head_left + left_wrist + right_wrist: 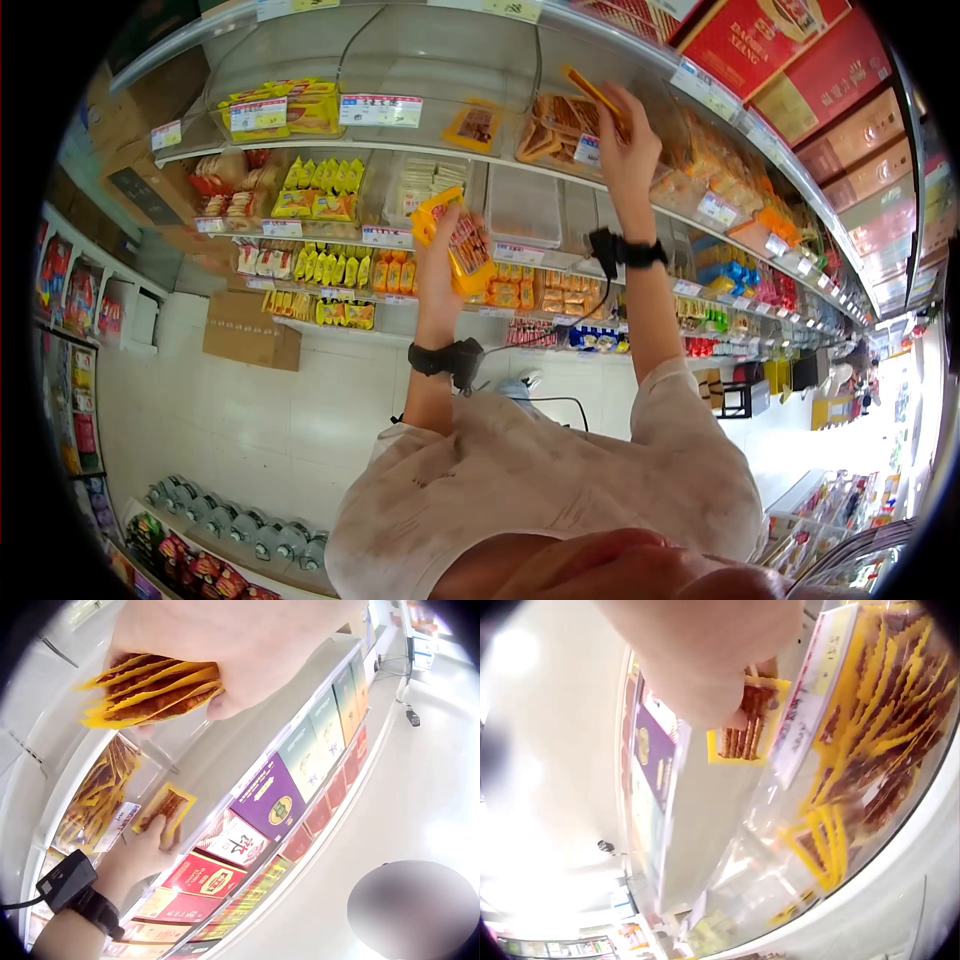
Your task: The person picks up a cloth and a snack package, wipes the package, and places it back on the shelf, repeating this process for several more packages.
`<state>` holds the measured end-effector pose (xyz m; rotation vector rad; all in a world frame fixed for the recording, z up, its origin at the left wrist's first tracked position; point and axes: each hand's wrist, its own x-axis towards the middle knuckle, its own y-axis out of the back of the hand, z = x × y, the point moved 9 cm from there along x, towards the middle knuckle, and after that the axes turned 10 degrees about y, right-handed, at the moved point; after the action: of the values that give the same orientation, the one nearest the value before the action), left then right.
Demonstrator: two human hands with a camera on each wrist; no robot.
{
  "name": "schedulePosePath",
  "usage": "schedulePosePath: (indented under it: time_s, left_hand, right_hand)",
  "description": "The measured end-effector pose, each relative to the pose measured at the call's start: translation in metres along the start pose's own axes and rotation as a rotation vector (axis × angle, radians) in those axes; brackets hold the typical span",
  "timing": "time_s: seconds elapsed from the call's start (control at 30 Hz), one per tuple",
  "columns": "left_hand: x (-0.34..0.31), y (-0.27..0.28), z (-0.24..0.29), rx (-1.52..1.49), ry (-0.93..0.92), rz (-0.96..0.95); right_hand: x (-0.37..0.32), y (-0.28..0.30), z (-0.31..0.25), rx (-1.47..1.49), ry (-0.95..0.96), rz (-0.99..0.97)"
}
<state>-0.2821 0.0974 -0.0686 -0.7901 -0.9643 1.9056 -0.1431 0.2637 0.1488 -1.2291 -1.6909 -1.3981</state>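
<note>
My left hand [436,265] grips a fanned stack of flat yellow-edged snack packets [154,694] in front of the shelves; reddish-brown strips show through their wrappers. My right hand [632,150] is raised by the upper shelf and pinches one similar snack packet [739,742], its fingers partly covering it. Close beside that hand is a clear bin [540,158] of more such packets [870,735], with a price tag [817,694] on its front. Left of this bin, more yellow packets [474,126] lie low in the neighbouring compartment.
Yellow snack bags [285,108] fill a bin at the upper left. Red gift boxes [765,40] stand at the upper right. Lower shelves carry small snacks [325,190]. A cardboard box [252,330] sits on the floor, and bottles [235,520] line the lower left.
</note>
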Motion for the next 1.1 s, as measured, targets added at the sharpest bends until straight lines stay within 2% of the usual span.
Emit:
schedulePosePath:
  time_s: [0.1,0.2,0.23,0.3,0.4,0.6,0.7,0.9,0.97,1.07,1.1]
  left_hand:
    - [0.003,0.006,-0.003,-0.079,-0.062,-0.002]
    - [0.0,0.001,-0.001,-0.143,-0.079,-0.061]
    - [-0.002,0.003,0.001,-0.163,-0.146,-0.009]
    - [-0.01,0.009,0.003,-0.202,-0.275,0.098]
    - [-0.01,-0.007,0.007,-0.216,-0.163,-0.095]
    - [-0.015,-0.001,0.007,-0.117,-0.129,-0.074]
    - [-0.022,-0.004,0.026,-0.005,-0.273,-0.055]
    - [-0.011,0.006,0.025,-0.134,-0.181,-0.135]
    - [-0.016,0.002,0.032,-0.101,-0.222,-0.083]
    - [-0.017,0.006,0.033,-0.085,-0.252,0.01]
    - [-0.015,0.008,0.03,-0.084,-0.248,0.037]
  right_hand:
    - [-0.025,0.003,-0.071,0.053,0.126,-0.02]
    - [-0.064,-0.031,-0.122,0.146,0.303,-0.28]
    - [-0.077,-0.044,-0.134,0.15,0.353,-0.353]
    - [-0.099,-0.071,-0.141,0.223,0.3,-0.434]
    - [-0.12,-0.083,-0.14,0.3,0.202,-0.497]
    - [-0.123,-0.081,-0.15,0.326,0.182,-0.543]
    - [-0.121,-0.081,-0.154,0.343,0.172,-0.563]
    - [-0.123,-0.083,-0.156,0.355,0.18,-0.612]
    - [-0.122,-0.082,-0.156,0.377,0.18,-0.618]
    - [-0.115,-0.075,-0.144,0.469,0.073,-0.546]
    - [-0.108,-0.066,-0.139,0.42,0.068,-0.504]
